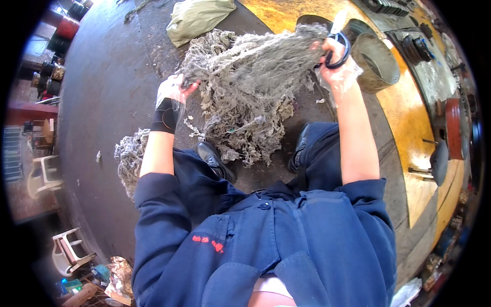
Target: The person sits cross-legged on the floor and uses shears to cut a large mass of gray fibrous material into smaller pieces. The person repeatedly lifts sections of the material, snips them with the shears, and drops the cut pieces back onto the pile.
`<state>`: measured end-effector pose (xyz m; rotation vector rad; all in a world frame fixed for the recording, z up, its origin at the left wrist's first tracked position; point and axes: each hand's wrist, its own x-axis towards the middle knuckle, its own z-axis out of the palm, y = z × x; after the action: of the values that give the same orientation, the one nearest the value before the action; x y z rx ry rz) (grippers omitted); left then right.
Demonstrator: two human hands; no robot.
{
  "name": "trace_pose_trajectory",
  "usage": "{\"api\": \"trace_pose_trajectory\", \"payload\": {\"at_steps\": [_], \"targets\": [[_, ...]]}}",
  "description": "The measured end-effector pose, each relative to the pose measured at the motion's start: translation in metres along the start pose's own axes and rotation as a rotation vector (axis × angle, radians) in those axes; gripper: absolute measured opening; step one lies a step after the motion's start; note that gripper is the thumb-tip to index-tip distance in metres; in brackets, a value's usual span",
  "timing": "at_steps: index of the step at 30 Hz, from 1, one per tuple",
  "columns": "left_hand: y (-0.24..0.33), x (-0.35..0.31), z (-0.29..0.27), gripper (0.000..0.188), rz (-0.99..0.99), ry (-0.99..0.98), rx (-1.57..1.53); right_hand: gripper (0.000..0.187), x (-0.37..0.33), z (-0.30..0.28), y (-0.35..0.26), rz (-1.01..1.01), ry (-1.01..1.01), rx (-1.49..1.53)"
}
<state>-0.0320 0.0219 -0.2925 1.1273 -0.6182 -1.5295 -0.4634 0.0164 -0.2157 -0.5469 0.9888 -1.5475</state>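
Beside the sack (199, 19), the fibre (255, 66), seemingly light, soft and best gripped in bunches, is pinched at opposite edges by the left hand (175, 88) and, alongside scissors (348, 49), the right hand (335, 59).

A red marking (218, 247) is located on the chest of the navy work jacket (307, 225). Its characters are blurred and cannot be read. No legible text is visible.
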Motion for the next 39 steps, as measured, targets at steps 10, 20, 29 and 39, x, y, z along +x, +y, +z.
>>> {"api": "trace_pose_trajectory", "payload": {"at_steps": [10,20,29,39], "targets": [[-0.006,0.000,0.000,0.017,0.197,0.285,0.132,0.012,-0.014,-0.001,-0.014,0.063,-0.152,0.137],[-0.035,-0.055,0.111,0.067,0.059,-0.463,0.941,0.020,-0.037,0.046,0.052,-0.709,-0.502,-0.575],[-0.092,-0.033,0.089,0.044,0.740,-0.443,1.267,0.018,-0.033,0.096,0.053,0.132,-0.552,0.172],[-0.028,-0.040,0.088,0.033,0.051,-0.388,0.271,0.015,-0.022,0.075,0.028,-0.017,-0.287,-0.248]]}}
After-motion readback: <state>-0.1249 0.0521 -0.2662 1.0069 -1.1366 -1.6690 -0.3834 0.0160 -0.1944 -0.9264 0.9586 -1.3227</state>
